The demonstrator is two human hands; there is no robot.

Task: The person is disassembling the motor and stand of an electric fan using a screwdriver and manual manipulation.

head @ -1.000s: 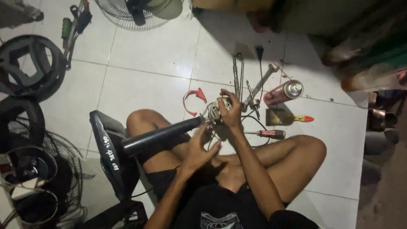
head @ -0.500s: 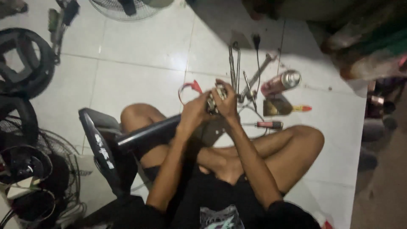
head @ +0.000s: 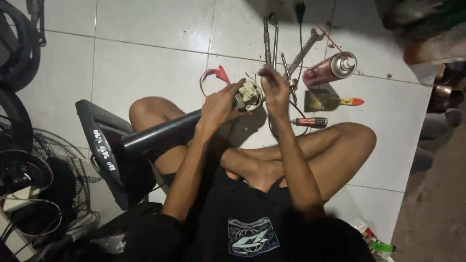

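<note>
I sit cross-legged on a white tiled floor with a black fan stand pole [head: 160,136] across my lap; its flat black base [head: 104,150] tilts up at my left. At the pole's top end sits a small cream and metal fan motor [head: 248,94]. My left hand [head: 221,104] grips the pole's top and the motor's side. My right hand [head: 274,90] has its fingers closed on the motor's other side. Red wires [head: 213,75] loop out beyond the motor.
Beyond my hands lie long metal tools [head: 271,41], a wrench [head: 303,48], a red spray can [head: 330,69], a paintbrush [head: 330,101] and a red-handled screwdriver [head: 308,122]. Wire fan guards [head: 43,179] and black rings [head: 19,48] crowd the left. Dark clutter fills the right edge.
The view has dipped and closed in on my hands. My left hand slid up the pole to the motor, joining the right hand there.
</note>
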